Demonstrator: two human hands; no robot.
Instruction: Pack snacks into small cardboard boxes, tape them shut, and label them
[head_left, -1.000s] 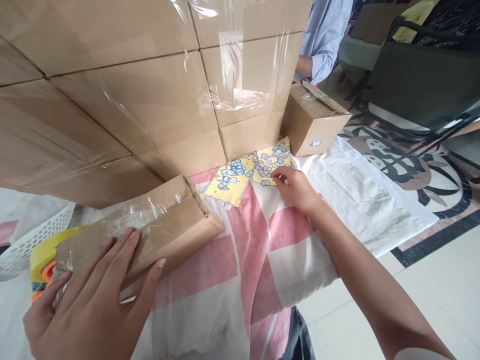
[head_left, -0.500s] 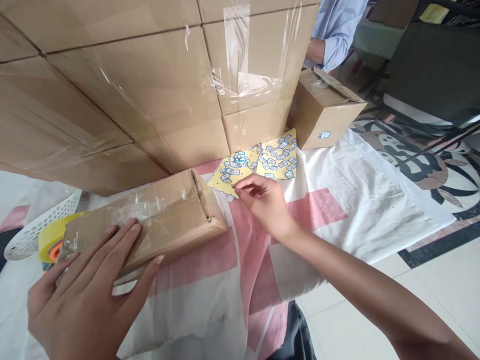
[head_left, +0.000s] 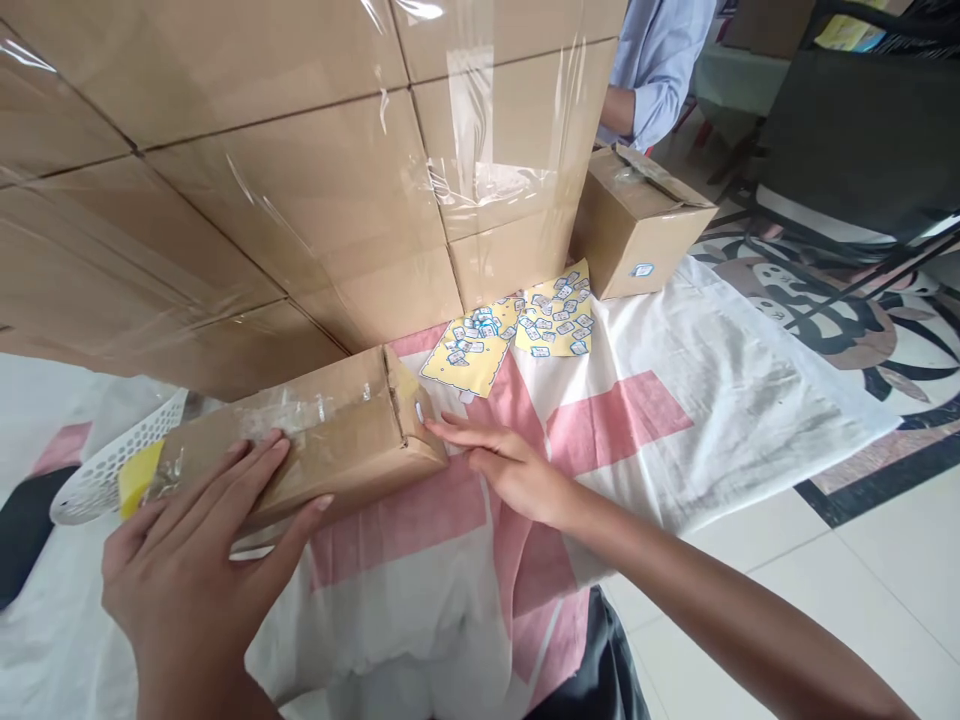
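A long taped cardboard box (head_left: 322, 440) lies on the pink and white cloth (head_left: 645, 420). My left hand (head_left: 202, 560) rests flat on its top, fingers spread. My right hand (head_left: 502, 465) lies against the box's right end, fingertips touching the end flap where a small white sticker (head_left: 419, 410) sits. Two yellow sticker sheets (head_left: 517, 325) with several small blue and white stickers lie just beyond my right hand.
A tall stack of plastic-wrapped cardboard boxes (head_left: 300, 170) fills the back. A small box (head_left: 637, 225) stands at the right of it. A white perforated basket (head_left: 105, 475) and a yellow tape roll (head_left: 139, 475) are at left. A person's blue sleeve (head_left: 652, 70) shows behind.
My right hand has come back from the sticker sheets to the box's right end, where a small sticker now sits. My left hand stays on the box top.
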